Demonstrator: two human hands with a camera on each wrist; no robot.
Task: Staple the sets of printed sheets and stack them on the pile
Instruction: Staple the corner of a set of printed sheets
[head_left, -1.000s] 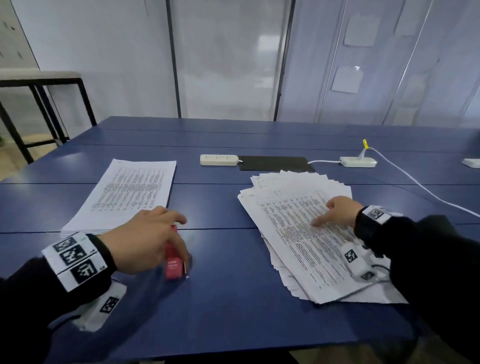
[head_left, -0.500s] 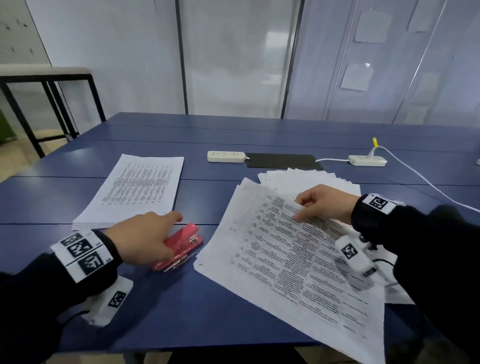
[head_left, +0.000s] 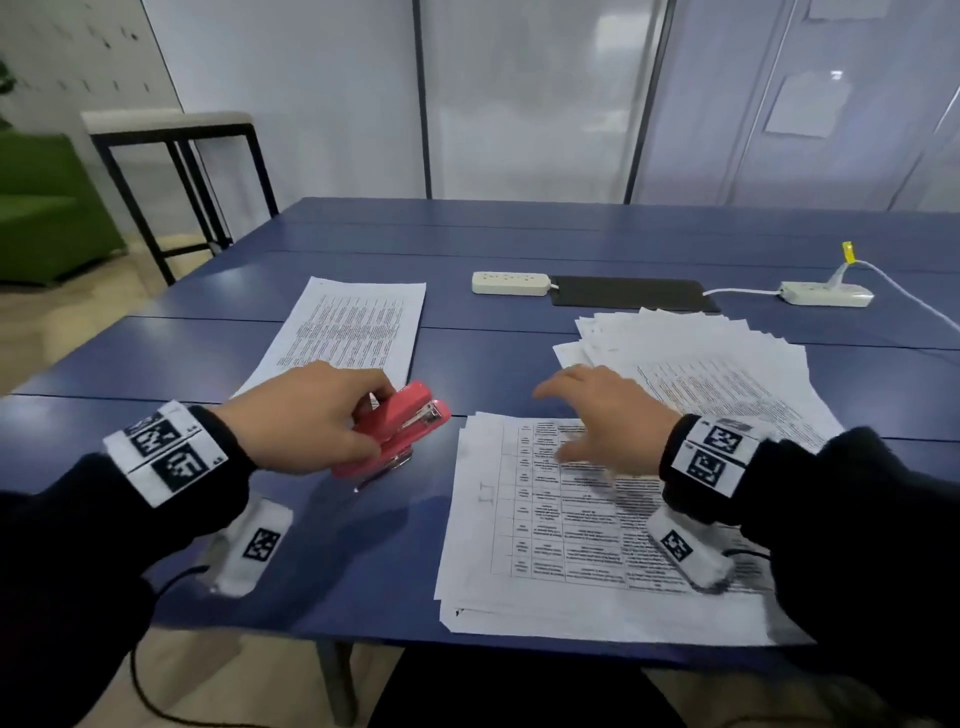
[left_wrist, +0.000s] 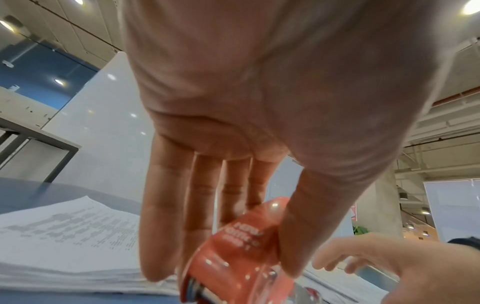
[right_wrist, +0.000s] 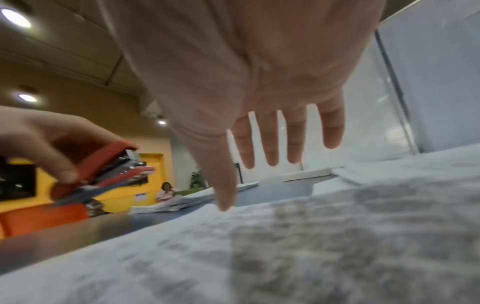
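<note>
Left hand now grasps red stapler, lifted off table. Right hand, fingers spread, released; sheet set squared at table's near edge, beside stapler.

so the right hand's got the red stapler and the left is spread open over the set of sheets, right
Hands swapped. The head view shows the left hand gripping the red stapler, while the right hand is spread open over the set of sheets.

Power strips, black mat
</note>
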